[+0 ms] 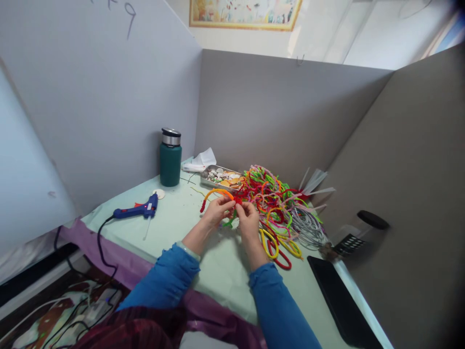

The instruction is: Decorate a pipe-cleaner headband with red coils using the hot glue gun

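Note:
My left hand (pixel 217 212) is closed on a pipe cleaner piece, its fingers almost meeting those of my right hand (pixel 249 221), which pinches the same piece. An orange pipe cleaner (pixel 218 191) with a red end arches out to the left above my left hand. Between the fingertips shows a red fuzzy part (pixel 238 199), and a green part (pixel 228 223) hangs below. How these parts join is hidden by my fingers. Just behind and right of my hands lies a big tangled pile of coloured pipe cleaners (pixel 267 189). Yellow loops (pixel 269 244) lie beside my right wrist.
A blue glue gun (pixel 140 209) with its cord lies left, near a round white disc (pixel 159 194). Farther back are a green bottle (pixel 170 160) and a metal tray (pixel 218 184) of small pieces. Glue sticks (pixel 315 182) and a black flat object (pixel 337 300) are right. Grey partitions (pixel 272 106) enclose the table.

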Demonstrator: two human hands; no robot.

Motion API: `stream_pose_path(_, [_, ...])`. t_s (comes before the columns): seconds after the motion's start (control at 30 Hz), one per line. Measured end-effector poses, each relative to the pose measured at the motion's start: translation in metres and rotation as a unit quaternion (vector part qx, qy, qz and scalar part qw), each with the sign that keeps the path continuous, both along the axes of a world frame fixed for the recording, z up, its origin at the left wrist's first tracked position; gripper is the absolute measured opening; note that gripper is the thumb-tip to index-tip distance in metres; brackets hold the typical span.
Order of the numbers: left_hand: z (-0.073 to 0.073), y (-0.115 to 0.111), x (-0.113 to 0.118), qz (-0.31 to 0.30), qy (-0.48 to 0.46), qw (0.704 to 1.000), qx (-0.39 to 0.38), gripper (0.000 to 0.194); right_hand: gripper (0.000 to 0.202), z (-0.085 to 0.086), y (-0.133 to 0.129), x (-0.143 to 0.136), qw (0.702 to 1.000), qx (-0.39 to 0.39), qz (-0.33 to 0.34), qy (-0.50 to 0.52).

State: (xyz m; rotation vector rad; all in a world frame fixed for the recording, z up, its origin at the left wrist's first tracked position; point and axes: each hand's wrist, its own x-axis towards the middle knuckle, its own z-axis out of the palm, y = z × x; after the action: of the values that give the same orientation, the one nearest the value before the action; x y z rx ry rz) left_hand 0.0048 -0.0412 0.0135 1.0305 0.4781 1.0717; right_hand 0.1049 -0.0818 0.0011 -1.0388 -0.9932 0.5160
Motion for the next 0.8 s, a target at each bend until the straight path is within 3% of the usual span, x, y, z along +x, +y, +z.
stream_pose_path(0.3, [0.0, -0.001, 0.0, -0.004, 0.006, 1.0, -0.007, 0.033, 0.016, -0.004, 0.0, 0.001, 0.999, 0.001, -0.02, -0.03])
stream_pose_path(0.63, [0.01, -0.001, -0.001, 0.051, -0.029, 0.998, -0.019, 0.031, 0.025, 0.0, -0.007, -0.003, 0.997, 0.021, 0.036, -0.068])
stream_pose_path(0.8, [0.009, -0.002, -0.002, 0.046, -0.033, 0.998, -0.015, 0.033, 0.027, 0.002, -0.009, -0.004, 0.997, 0.034, 0.046, -0.048])
